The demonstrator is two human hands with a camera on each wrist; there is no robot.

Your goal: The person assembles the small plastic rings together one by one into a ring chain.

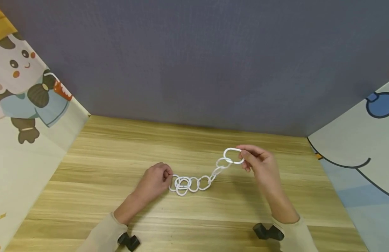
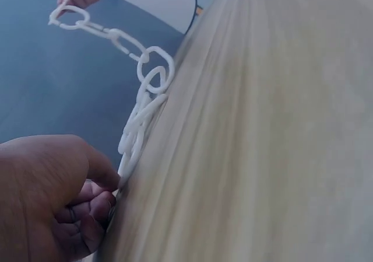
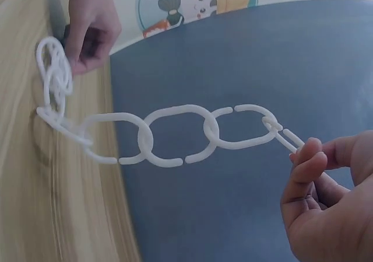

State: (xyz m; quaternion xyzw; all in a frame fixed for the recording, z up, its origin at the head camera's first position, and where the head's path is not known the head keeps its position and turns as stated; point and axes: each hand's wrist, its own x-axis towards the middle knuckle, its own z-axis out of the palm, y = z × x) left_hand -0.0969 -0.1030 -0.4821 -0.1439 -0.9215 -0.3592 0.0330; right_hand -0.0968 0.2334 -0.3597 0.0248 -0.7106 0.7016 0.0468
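A chain of white plastic links point(image 1: 204, 182) runs between the two hands. My right hand point(image 1: 260, 164) pinches its end link point(image 1: 233, 149) between thumb and fingers, raised above the table. From there several links slope down to the left, and small gaps show in some of them in the right wrist view, as in this link point(image 3: 180, 110). The rest of the chain lies bunched on the wood, links overlapping. My left hand point(image 1: 155, 178) rests on the table with curled fingers, thumb and fingertip pinching the link at the bunch's left end point(image 2: 125, 168).
The wood-grain table point(image 1: 194, 217) meets a dark grey panel point(image 1: 194, 70) at the back. Walls with cartoon prints stand at left point(image 1: 40, 133) and right point(image 1: 348, 150). Black devices sit at both wrists, one by the left cuff point(image 1: 129, 241) and one by the right point(image 1: 268, 232).
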